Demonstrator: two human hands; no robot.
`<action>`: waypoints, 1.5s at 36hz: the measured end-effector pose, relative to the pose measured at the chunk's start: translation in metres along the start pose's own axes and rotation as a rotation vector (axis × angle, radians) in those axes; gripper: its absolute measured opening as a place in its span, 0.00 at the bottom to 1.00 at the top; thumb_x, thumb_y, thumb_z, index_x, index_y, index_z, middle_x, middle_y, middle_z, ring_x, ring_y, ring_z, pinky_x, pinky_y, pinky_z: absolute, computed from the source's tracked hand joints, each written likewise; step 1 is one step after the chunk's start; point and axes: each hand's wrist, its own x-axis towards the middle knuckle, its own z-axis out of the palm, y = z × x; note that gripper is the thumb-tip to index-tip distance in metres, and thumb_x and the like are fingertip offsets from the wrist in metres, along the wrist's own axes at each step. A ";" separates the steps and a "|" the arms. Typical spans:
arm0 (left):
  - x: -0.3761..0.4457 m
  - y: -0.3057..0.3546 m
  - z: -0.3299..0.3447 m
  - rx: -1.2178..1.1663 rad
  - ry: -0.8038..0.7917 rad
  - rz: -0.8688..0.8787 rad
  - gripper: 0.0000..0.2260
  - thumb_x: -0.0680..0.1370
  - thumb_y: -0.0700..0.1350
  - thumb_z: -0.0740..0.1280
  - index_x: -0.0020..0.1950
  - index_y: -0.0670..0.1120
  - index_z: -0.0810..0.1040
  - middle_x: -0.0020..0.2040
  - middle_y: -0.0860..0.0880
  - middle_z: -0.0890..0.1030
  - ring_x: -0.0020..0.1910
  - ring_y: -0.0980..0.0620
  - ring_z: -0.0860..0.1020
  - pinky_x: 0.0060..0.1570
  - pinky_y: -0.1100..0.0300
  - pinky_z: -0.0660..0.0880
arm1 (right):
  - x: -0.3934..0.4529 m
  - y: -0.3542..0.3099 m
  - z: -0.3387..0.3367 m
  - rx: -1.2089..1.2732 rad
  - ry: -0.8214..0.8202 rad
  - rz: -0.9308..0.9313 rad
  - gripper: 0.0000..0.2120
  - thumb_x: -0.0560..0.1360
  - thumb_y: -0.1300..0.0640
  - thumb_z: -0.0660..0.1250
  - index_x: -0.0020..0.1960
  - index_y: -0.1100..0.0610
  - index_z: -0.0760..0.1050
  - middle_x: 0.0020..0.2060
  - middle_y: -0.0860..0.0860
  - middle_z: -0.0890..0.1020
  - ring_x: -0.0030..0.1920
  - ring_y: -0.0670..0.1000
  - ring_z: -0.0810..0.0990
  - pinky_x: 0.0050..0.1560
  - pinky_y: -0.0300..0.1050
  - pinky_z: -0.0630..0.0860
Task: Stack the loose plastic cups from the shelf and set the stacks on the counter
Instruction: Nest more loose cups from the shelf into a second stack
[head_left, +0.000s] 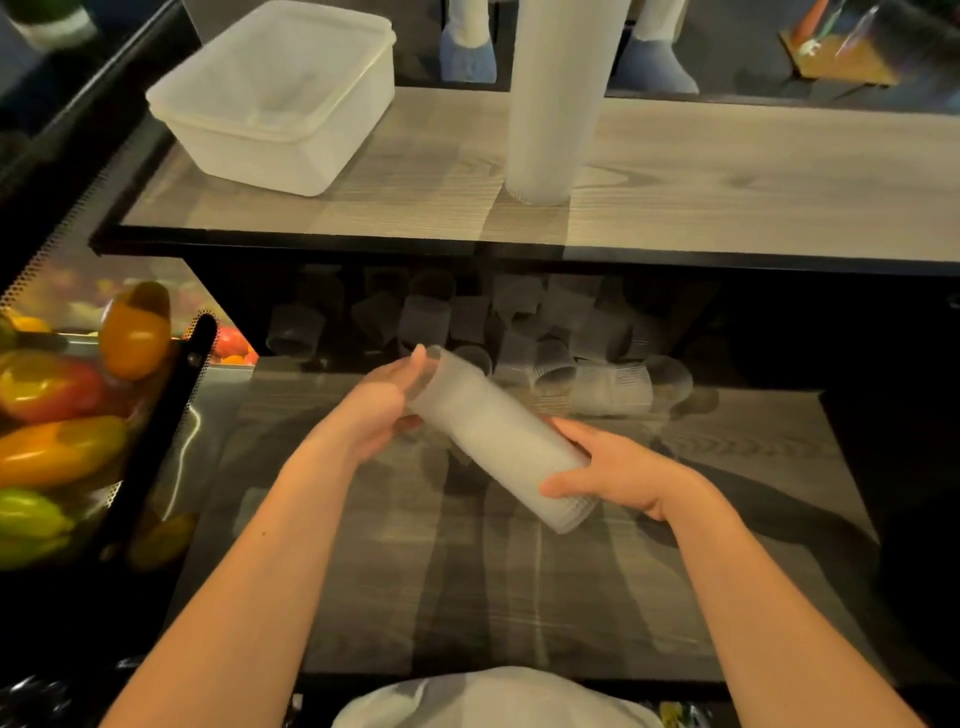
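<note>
Cup stack (498, 441) gripped at both ends by left hand (376, 410) and right hand (618, 475) fingers (tilted, over shelf (727, 467))

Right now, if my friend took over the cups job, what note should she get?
Left hand: holding the upper end of the new stack.
Right hand: gripping its lower end. The stack is tilted, over the shelf.
Done: one tall stack stands on the counter, right of a plastic tub.
Left: many loose cups lie at the shelf's back. Add them, then set this stack on the counter.
</note>
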 end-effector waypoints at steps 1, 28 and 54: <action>0.000 -0.002 0.000 0.060 0.011 -0.011 0.17 0.82 0.59 0.60 0.62 0.51 0.80 0.58 0.48 0.83 0.60 0.48 0.79 0.65 0.47 0.73 | -0.004 0.001 -0.001 -0.016 -0.020 -0.004 0.42 0.70 0.50 0.78 0.78 0.40 0.60 0.63 0.39 0.74 0.60 0.42 0.74 0.61 0.42 0.73; 0.029 -0.043 0.066 0.214 0.192 0.310 0.09 0.82 0.39 0.62 0.53 0.51 0.79 0.51 0.51 0.81 0.46 0.55 0.79 0.48 0.66 0.74 | -0.043 0.039 0.003 0.019 0.076 0.234 0.43 0.76 0.51 0.72 0.81 0.55 0.50 0.72 0.53 0.69 0.61 0.48 0.69 0.57 0.43 0.70; 0.050 -0.027 0.128 0.406 0.198 0.302 0.10 0.81 0.53 0.63 0.62 0.57 0.76 0.66 0.50 0.69 0.70 0.50 0.66 0.72 0.52 0.64 | -0.046 0.059 -0.005 0.117 0.183 0.196 0.44 0.69 0.42 0.78 0.76 0.52 0.59 0.63 0.48 0.75 0.61 0.50 0.76 0.61 0.51 0.77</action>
